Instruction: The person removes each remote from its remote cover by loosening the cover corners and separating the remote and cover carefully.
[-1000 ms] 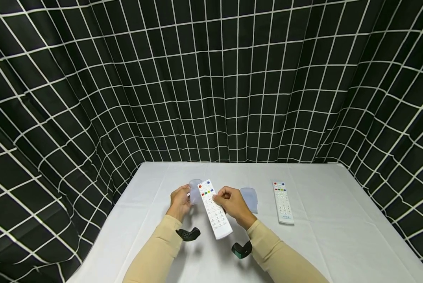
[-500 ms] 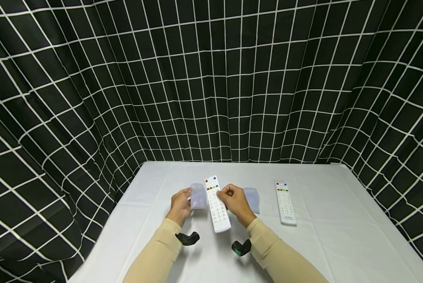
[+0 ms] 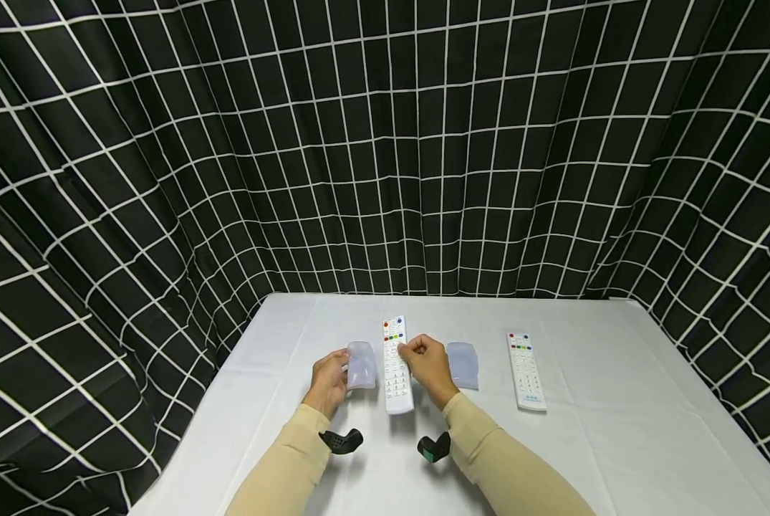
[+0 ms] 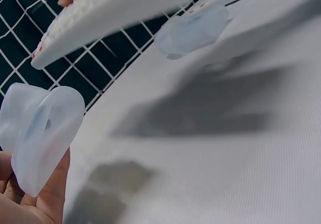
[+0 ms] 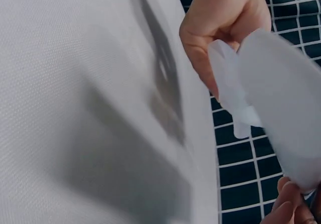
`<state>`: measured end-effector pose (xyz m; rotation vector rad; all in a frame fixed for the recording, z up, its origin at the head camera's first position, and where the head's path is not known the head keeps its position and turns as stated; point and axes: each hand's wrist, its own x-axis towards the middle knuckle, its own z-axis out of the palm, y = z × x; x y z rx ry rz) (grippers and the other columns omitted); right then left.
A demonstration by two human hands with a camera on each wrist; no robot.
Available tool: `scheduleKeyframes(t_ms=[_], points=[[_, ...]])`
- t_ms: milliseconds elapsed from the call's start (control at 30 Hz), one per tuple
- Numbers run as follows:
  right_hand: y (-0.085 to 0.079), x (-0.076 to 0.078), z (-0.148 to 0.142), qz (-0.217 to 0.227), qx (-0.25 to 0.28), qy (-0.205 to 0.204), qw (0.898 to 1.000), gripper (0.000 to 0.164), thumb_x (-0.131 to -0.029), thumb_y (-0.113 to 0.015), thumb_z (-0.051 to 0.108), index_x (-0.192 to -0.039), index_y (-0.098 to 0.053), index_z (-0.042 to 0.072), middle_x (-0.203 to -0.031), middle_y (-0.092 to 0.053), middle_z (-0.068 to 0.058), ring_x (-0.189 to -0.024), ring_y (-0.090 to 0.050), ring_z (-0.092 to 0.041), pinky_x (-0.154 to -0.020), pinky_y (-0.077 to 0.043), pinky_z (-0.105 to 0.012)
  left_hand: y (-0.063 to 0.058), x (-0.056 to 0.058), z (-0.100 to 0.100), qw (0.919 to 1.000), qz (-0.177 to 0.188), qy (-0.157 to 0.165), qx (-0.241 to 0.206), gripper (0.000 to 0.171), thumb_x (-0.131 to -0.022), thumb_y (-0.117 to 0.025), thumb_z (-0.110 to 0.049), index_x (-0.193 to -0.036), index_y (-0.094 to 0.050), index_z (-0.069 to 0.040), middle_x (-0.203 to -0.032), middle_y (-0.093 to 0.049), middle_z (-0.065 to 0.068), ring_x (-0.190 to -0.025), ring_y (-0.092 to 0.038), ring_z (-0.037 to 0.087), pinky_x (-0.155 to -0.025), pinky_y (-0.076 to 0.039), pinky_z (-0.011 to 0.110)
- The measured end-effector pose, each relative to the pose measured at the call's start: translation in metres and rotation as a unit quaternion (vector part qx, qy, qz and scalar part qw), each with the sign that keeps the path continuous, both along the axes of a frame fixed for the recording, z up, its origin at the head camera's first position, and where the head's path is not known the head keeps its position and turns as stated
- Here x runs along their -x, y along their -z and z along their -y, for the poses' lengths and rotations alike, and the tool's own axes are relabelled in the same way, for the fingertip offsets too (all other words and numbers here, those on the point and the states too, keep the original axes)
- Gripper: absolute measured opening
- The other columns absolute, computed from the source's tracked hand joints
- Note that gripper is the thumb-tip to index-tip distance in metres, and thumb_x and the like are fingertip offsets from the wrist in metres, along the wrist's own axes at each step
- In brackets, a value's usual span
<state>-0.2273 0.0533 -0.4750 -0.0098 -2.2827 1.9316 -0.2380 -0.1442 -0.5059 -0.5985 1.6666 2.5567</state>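
Note:
My left hand [image 3: 328,380] holds a translucent, pale silicone remote cover [image 3: 362,367] by its left side. In the left wrist view the cover [image 4: 47,128] shows curved walls, with fingers and thumb at its lower end. To its right, a white remote control [image 3: 397,383] with colored buttons is pinched by my right hand [image 3: 428,367] at its right edge. The remote is raised, its button face up, its red and blue buttons at the far end. A gap separates remote and cover in the head view. The right wrist view shows the remote's plain underside [image 5: 286,103].
A second translucent cover [image 3: 465,367] lies on the white tablecloth [image 3: 591,387] just beyond my right hand. Further right lies another white remote [image 3: 526,373]. Black curtains with a white grid [image 3: 417,179] stand around the table's back and sides.
The remote has swung from a slant to nearly straight, its near end moving away from me. The cover, partly behind the remote before, now shows fully to its left.

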Motion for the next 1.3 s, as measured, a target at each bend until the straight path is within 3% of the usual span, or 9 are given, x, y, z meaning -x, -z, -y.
scheduleKeyframes(t_ms=[233, 600, 867, 1033, 1300], points=[[0.011, 0.008, 0.004, 0.021, -0.05, 0.014, 0.998, 0.017, -0.085, -0.072, 0.018, -0.077, -0.061, 0.009, -0.065, -0.055, -0.001, -0.06, -0.049, -0.014, -0.054, -0.04, -0.027, 0.006, -0.001, 0.005, 0.9999, 0.009, 0.008, 0.009, 0.03, -0.099, -0.048, -0.004, -0.127, -0.054, 0.004, -0.118, -0.055, 0.017, -0.093, -0.059, 0.026, -0.07, -0.051, 0.037], [0.03, 0.015, 0.005, 0.066, -0.082, 0.024, 0.994, 0.017, -0.087, -0.072, 0.019, -0.079, -0.059, 0.01, -0.072, -0.056, -0.002, -0.065, -0.05, -0.017, -0.056, -0.04, -0.029, 0.011, -0.002, 0.008, 1.0, 0.003, 0.004, 0.007, 0.028, -0.099, -0.048, -0.003, -0.125, -0.054, 0.004, -0.115, -0.055, 0.016, -0.092, -0.06, 0.027, -0.071, -0.051, 0.04], [0.033, 0.021, 0.003, 0.087, -0.082, 0.029, 0.992, 0.017, -0.087, -0.071, 0.018, -0.079, -0.059, 0.01, -0.071, -0.057, -0.002, -0.063, -0.05, -0.017, -0.052, -0.04, -0.028, 0.013, -0.002, 0.006, 0.9999, 0.004, 0.0, 0.015, 0.021, -0.098, -0.05, -0.003, -0.115, -0.059, 0.003, -0.104, -0.058, 0.012, -0.083, -0.061, 0.023, -0.065, -0.052, 0.036], [0.035, 0.026, 0.002, 0.097, -0.098, 0.028, 0.99, 0.016, -0.086, -0.071, 0.018, -0.079, -0.059, 0.01, -0.073, -0.06, -0.002, -0.062, -0.052, -0.017, -0.049, -0.04, -0.028, 0.015, -0.003, 0.007, 0.9996, 0.01, 0.005, 0.027, 0.024, -0.098, -0.051, -0.004, -0.119, -0.059, 0.004, -0.109, -0.057, 0.014, -0.088, -0.06, 0.026, -0.067, -0.052, 0.039], [0.039, 0.026, 0.0, 0.119, -0.126, 0.032, 0.984, 0.013, -0.085, -0.07, 0.018, -0.085, -0.061, 0.01, -0.077, -0.062, -0.004, -0.072, -0.055, -0.022, -0.06, -0.043, -0.032, 0.02, -0.003, 0.008, 0.9997, 0.014, 0.006, 0.019, 0.021, -0.098, -0.051, -0.004, -0.117, -0.06, 0.003, -0.11, -0.056, 0.014, -0.088, -0.059, 0.026, -0.068, -0.051, 0.04]])
